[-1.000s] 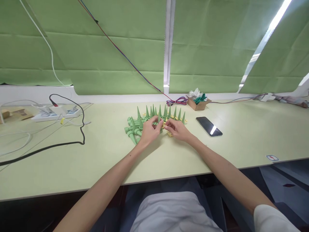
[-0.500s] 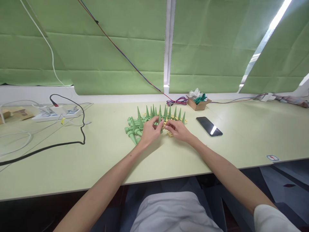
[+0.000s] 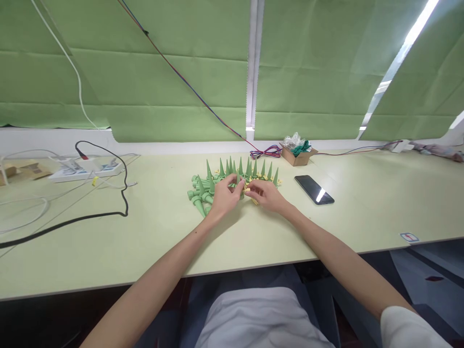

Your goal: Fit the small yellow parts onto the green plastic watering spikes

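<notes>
My left hand [image 3: 227, 194] is closed around a green plastic spike [image 3: 238, 179], its tip pointing up between thumb and fingers. Close beside it, my right hand [image 3: 266, 194] pinches a small yellow piece [image 3: 247, 190] against or very near the spike; whether the two touch I cannot tell. Several green cone-shaped spikes [image 3: 270, 171] stand upright in a row behind my hands, with yellow pieces [image 3: 278, 181] around their bases. More green spikes [image 3: 197, 204] lie in a pile to the left of my left hand. Another yellow piece [image 3: 255, 201] is partly hidden under my right hand.
A black phone [image 3: 313, 189] lies to the right. Behind it stands a small cardboard box [image 3: 297, 157] with plastic and green material, beside a coiled red-and-blue wire [image 3: 266, 152]. A power strip [image 3: 85, 173] and a black cable [image 3: 90, 213] occupy the left.
My right fingers have shifted slightly left, and the yellow piece between them now shows more clearly near the spike. The left hand has barely moved.
</notes>
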Tool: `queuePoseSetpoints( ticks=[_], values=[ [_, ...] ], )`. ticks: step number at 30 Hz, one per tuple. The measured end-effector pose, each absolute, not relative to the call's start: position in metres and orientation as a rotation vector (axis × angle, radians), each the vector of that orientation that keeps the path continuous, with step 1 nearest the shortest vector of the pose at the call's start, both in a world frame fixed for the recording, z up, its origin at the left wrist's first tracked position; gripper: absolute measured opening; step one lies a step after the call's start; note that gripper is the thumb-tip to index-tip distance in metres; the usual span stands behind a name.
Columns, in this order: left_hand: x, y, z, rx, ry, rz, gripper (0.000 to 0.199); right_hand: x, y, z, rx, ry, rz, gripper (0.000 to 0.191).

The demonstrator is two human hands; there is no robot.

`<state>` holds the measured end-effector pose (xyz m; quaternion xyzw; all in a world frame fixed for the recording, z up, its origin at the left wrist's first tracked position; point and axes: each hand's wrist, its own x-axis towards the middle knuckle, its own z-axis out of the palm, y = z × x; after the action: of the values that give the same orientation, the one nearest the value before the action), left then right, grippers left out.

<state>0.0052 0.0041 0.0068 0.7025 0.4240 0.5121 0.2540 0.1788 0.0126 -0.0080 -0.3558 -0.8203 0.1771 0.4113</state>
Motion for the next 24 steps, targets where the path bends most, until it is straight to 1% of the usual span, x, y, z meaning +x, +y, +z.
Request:
queuePoseSetpoints(
  ticks=[24],
  values=[
    [0.0051, -0.0002, 0.0092, 1.98, 1.109, 1.347, 0.025, 0.1811, 0.0151, -0.0118, -0.907, -2.087, 0.445, 0.024]
  ],
)
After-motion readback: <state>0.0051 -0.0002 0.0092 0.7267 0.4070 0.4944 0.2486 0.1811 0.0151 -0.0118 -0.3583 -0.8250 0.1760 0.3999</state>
